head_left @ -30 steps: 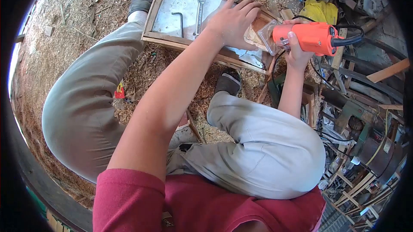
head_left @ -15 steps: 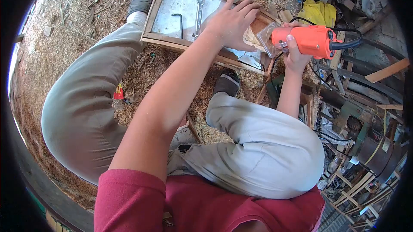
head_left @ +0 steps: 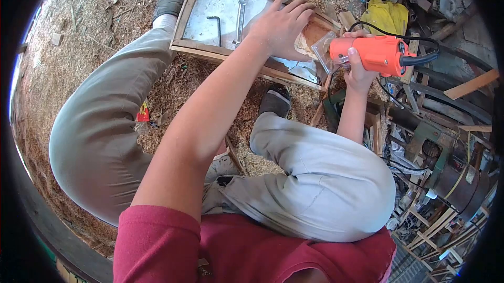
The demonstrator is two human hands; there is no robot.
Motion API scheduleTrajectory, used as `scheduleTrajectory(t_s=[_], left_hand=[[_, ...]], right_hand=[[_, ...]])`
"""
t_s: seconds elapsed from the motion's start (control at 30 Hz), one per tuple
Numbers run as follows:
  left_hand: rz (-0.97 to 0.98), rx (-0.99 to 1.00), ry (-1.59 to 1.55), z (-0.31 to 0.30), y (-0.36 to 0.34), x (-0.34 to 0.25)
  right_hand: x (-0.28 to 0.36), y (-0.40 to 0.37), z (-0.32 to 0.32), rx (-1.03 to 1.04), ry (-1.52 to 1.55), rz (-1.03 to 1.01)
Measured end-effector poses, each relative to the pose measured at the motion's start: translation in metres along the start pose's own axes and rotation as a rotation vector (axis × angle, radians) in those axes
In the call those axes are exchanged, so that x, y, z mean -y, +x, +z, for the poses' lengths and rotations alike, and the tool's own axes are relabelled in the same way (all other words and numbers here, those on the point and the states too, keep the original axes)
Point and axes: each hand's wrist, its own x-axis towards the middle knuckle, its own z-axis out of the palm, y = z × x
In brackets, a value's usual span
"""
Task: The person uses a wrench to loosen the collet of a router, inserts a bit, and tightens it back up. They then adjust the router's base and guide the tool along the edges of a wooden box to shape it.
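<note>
My right hand (head_left: 359, 70) is wrapped round an orange trim router (head_left: 370, 54), which is tilted on its side with its clear base (head_left: 324, 52) facing left. The base sits at the right end of a shallow wooden tray (head_left: 197, 46), by a piece of wood (head_left: 316, 31). My left hand (head_left: 283, 28) lies with fingers spread over the right part of the tray, beside that wood. Its palm hides what is beneath. Left of it, a wrench (head_left: 240, 20) and a hex key (head_left: 218, 31) rest on the tray's whitish bottom.
Wood shavings (head_left: 89, 67) cover the ground. A black power cord (head_left: 425, 58) trails from the router. At the right are a yellow cloth (head_left: 386, 15), a wooden offcut (head_left: 472, 84) and piled scrap wood and machine parts. My feet flank the tray.
The view has shifted slightly. The router's base and my right hand sit a touch further left; my left hand keeps nearly the same place on the tray.
</note>
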Motion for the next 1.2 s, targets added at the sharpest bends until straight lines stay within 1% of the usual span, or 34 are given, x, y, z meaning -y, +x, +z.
scheduleTrajectory(t_s=[0.07, 0.17, 0.27, 0.37, 0.47, 0.57, 0.77, 0.87, 0.97, 1.07, 1.17, 1.2], left_hand=[[-0.001, 0.006, 0.000, 0.000, 0.000, 0.000], [-0.006, -0.008, 0.032, 0.001, -0.001, -0.001], [-0.011, -0.002, 0.027, -0.001, 0.000, -0.001], [-0.011, 0.019, 0.013, -0.004, 0.001, -0.002], [-0.012, 0.046, 0.012, -0.006, 0.002, -0.002], [-0.022, 0.060, 0.002, -0.007, 0.002, -0.004], [-0.035, 0.082, -0.005, -0.012, 0.002, -0.006], [-0.030, 0.072, -0.021, -0.011, 0.002, -0.005], [-0.028, 0.048, -0.019, -0.009, 0.001, -0.004], [-0.028, 0.042, -0.023, -0.007, 0.001, -0.004], [-0.017, 0.023, 0.011, -0.004, 0.001, -0.002], [-0.013, 0.017, 0.011, -0.003, 0.001, -0.002]], right_hand=[[0.000, -0.001, -0.001, 0.006, 0.001, 0.001], [0.005, 0.000, -0.001, 0.047, -0.077, -0.008], [0.010, -0.004, 0.003, -0.014, -0.095, 0.050], [0.010, -0.003, 0.004, -0.059, -0.042, 0.033], [0.021, -0.010, 0.008, -0.200, -0.025, 0.186], [0.040, -0.010, 0.026, -0.242, -0.071, 0.136], [0.026, -0.017, 0.044, -0.339, 0.029, 0.062], [0.013, -0.019, 0.050, -0.404, -0.014, -0.069], [0.002, -0.018, 0.048, -0.438, -0.019, -0.049], [0.003, -0.013, 0.052, -0.492, -0.138, -0.057], [0.017, -0.007, 0.061, -0.462, -0.258, 0.017], [0.015, -0.007, 0.059, -0.449, -0.269, 0.014]])
